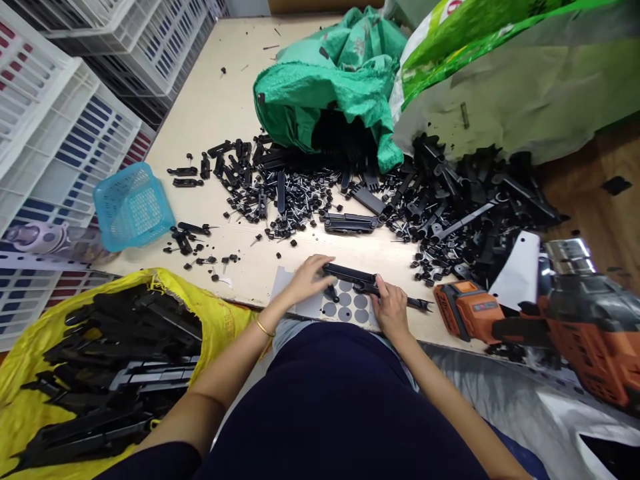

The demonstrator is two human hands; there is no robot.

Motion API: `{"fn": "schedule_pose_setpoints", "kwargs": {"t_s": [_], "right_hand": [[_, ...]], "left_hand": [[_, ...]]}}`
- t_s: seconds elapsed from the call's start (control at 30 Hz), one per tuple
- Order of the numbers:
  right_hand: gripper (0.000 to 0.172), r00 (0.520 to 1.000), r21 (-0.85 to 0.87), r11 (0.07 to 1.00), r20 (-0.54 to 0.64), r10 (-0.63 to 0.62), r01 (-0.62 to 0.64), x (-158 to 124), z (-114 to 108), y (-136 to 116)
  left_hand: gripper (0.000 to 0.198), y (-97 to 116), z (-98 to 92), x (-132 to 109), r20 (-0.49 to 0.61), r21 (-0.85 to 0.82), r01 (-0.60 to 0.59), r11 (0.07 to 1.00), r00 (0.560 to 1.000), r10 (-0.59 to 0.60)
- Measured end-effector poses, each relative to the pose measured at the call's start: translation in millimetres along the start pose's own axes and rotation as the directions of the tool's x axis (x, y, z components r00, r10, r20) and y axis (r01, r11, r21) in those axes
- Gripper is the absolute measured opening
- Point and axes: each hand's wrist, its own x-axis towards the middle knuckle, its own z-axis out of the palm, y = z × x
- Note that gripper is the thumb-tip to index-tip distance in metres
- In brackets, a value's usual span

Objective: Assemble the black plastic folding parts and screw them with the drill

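My left hand [310, 279] is at the left end of a long black plastic bar [353, 274], fingers along its far side and thumb on the near side. My right hand [393, 308] is closed round a slimmer black plastic arm [419, 304], whose forked end sticks out to the right; its other end meets the bar. Below the bar, a small black knobbed piece [331, 293] lies near my left thumb. Underneath is a sheet with round grey stickers [345, 313], partly covered by the parts and my hands.
Behind my hands lie several folded black assemblies [350, 223], loose black-headed screws [295, 207] and black parts [450, 193]. A green sack [330, 87] spills parts. An orange cordless tool [470, 310] stands right; a blue basket [133, 207] and yellow sack [225, 320] are left.
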Motion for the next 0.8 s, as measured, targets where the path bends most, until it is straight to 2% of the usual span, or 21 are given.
{"fn": "schedule_pose_setpoints", "kwargs": {"t_s": [0.1, 0.17, 0.2, 0.27, 0.33, 0.4, 0.43, 0.5, 0.53, 0.6, 0.63, 0.67, 0.7, 0.73, 0.77, 0.8], "right_hand": [[0.070, 1.000, -0.039, 0.999, -0.017, -0.008, 0.007, 0.8, -0.4, -0.8], [0.072, 0.999, -0.035, 0.998, 0.003, -0.042, 0.042, 0.2, -1.4, 2.6], [0.072, 0.998, -0.021, 0.998, 0.018, -0.064, 0.065, -0.1, -1.9, 5.3], [0.072, 0.994, 0.015, 0.995, 0.036, -0.103, 0.102, 0.0, -1.9, 11.2], [0.070, 0.993, 0.037, 0.993, 0.039, -0.116, 0.114, 3.0, -1.2, 15.7], [0.065, 0.992, 0.072, 0.992, 0.069, -0.109, 0.104, 10.1, -2.0, 17.3], [0.063, 0.988, 0.107, 0.988, 0.101, -0.118, 0.107, 14.8, -3.9, 16.8], [0.058, 0.980, 0.182, 0.977, 0.146, -0.138, 0.110, 24.7, -12.9, 13.7], [0.057, 0.984, 0.207, 0.973, 0.126, -0.127, 0.099, 28.7, -19.9, 11.4], [0.058, 1.000, 0.230, 0.973, -0.019, 0.003, 0.001, 33.7, -37.0, 5.7], [0.058, 0.984, 0.251, 0.964, -0.126, 0.125, -0.090, 34.9, -45.4, 2.6], [0.058, 0.936, 0.300, 0.935, -0.232, 0.264, -0.189, 35.9, -52.7, -0.6], [0.057, 0.860, 0.383, 0.882, -0.311, 0.404, -0.276, 37.6, -58.2, -4.0], [0.055, 0.774, 0.491, 0.803, -0.341, 0.534, -0.337, 40.6, -61.5, -7.8], [0.053, 0.703, 0.611, 0.700, -0.309, 0.640, -0.369, 45.3, -62.8, -12.2], [0.050, 0.666, 0.724, 0.577, -0.220, 0.713, -0.378, 52.0, -62.3, -17.4]], "left_hand": [[0.041, 7.4, 26.7, -10.4, -0.107, -0.090, 0.105, 0.990, 0.988, -0.114], [0.042, 6.3, 31.7, -10.9, -0.146, -0.143, 0.164, 0.976, 0.972, -0.185], [0.041, 5.5, 29.8, -9.5, -0.127, -0.141, 0.172, 0.975, 0.974, -0.190], [0.034, 6.5, 20.7, -3.3, -0.036, -0.047, 0.154, 0.987, 0.987, -0.156], [0.026, 13.0, 12.3, 8.3, 0.102, 0.135, 0.076, 0.988, 0.991, -0.090], [0.025, 23.9, 11.0, 24.5, 0.276, 0.305, -0.085, 0.949, 0.961, -0.002], [0.028, 29.8, 12.9, 33.0, 0.366, 0.348, -0.173, 0.921, 0.930, 0.037], [0.035, 39.3, 17.7, 47.4, 0.507, 0.345, -0.287, 0.894, 0.858, 0.080], [0.037, 42.4, 18.7, 51.9, 0.540, 0.318, -0.298, 0.900, 0.837, 0.086], [0.038, 45.9, 15.4, 53.9, 0.522, 0.259, -0.245, 0.934, 0.850, 0.078], [0.037, 47.3, 11.6, 51.4, 0.482, 0.230, -0.199, 0.953, 0.873, 0.066], [0.037, 49.3, 7.2, 47.2, 0.435, 0.196, -0.146, 0.970, 0.899, 0.047], [0.036, 52.2, 3.1, 41.9, 0.392, 0.157, -0.090, 0.984, 0.920, 0.022], [0.035, 56.3, 0.2, 36.1, 0.356, 0.115, -0.031, 0.993, 0.934, -0.012], [0.035, 61.6, -1.1, 30.3, 0.328, 0.075, 0.027, 0.997, 0.943, -0.050], [0.035, 67.7, -0.9, 25.0, 0.307, 0.036, 0.077, 0.996, 0.948, -0.085]]}}
